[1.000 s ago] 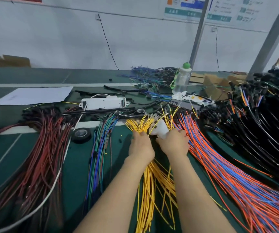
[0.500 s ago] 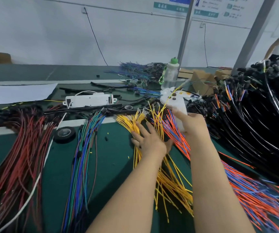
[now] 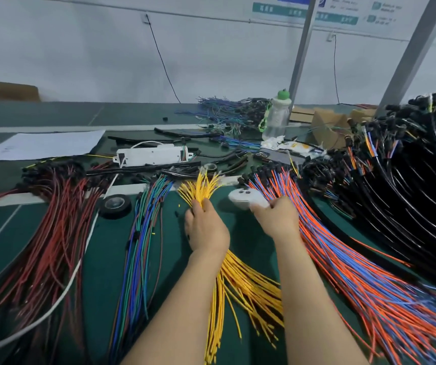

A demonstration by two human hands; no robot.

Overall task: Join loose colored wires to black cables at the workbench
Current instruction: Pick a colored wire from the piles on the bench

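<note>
Joining looks barely begun: the yellow wires (image 3: pixel 201 188) lie fanned on the green surface (image 3: pixel 101 259), the left hand (image 3: pixel 206 230) with its grip clamped round them; the right hand (image 3: pixel 277 219), just right of them, has its grip closed on a white device (image 3: pixel 246 200); black cables (image 3: pixel 409 193) pile farther right, none visibly joined to yellow yet.

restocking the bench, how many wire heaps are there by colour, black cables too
red wires: 1
mixed green and blue wires: 1
yellow wires, gripped by the left hand: 1
orange and blue wires: 1
far blue wires: 1
black cables: 1
total: 6 heaps
The right hand holds a white device, not counted.
</note>
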